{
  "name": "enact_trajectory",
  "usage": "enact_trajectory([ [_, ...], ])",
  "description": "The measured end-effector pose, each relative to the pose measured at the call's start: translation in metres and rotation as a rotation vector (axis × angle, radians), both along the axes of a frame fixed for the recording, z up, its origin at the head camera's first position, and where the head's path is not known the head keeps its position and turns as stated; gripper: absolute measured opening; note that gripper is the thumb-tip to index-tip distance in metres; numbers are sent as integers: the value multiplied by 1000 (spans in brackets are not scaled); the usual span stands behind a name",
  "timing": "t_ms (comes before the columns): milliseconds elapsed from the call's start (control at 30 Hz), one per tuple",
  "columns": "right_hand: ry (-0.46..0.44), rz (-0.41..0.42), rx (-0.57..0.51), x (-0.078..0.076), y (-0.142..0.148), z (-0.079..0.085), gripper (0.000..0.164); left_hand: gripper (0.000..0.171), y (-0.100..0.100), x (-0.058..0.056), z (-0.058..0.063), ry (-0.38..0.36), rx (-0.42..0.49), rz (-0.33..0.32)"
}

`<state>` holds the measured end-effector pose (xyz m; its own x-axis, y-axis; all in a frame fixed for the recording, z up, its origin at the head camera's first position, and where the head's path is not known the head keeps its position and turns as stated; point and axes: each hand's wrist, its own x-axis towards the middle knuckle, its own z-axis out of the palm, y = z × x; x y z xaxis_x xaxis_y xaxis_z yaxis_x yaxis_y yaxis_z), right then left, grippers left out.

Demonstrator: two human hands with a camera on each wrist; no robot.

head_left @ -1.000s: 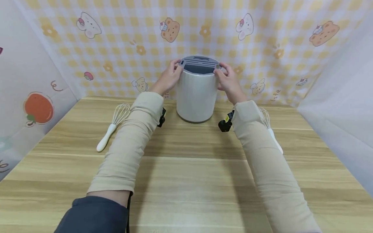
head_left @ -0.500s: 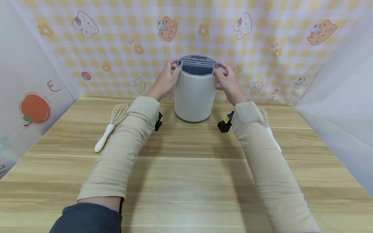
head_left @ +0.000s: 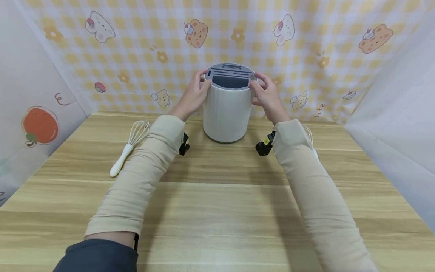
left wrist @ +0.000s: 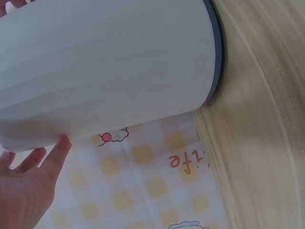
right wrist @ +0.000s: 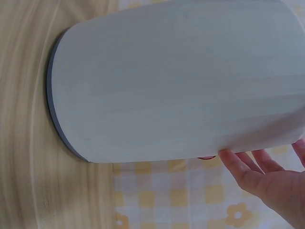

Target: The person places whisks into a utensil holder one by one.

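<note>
A white, rounded knife block (head_left: 225, 113) with a grey slotted top and a dark base stands upright at the back of the table. My left hand (head_left: 193, 92) grips the left side of its top rim, thumb at the front edge. On the opposite side my right hand (head_left: 268, 94) holds the rim in the same way. The left wrist view shows the block's smooth side (left wrist: 109, 67), with fingertips against it near the top. In the right wrist view, fingers (right wrist: 233, 162) touch the block's side near its upper end.
A white-handled whisk (head_left: 126, 151) lies left of the block. Another whisk (head_left: 310, 138) is partly hidden behind the right sleeve. A yellow checked curtain (head_left: 217, 45) hangs right behind the block, over the wooden table (head_left: 217, 219).
Both hands have stayed on the knife block's rim. My left forearm has shifted slightly outward to the left, and the head view has turned a little.
</note>
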<state>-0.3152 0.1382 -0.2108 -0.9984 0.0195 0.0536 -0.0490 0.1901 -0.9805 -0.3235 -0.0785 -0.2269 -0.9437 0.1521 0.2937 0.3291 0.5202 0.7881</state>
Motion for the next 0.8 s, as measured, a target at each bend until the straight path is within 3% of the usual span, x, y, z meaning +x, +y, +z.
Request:
enact_trajectory([
  [467,12,10,-14,8,1,1,51,55,0,7,1,22,-13,-4],
  [800,12,23,38,10,2,3,52,55,-2,12,1,-5,-24,-10],
])
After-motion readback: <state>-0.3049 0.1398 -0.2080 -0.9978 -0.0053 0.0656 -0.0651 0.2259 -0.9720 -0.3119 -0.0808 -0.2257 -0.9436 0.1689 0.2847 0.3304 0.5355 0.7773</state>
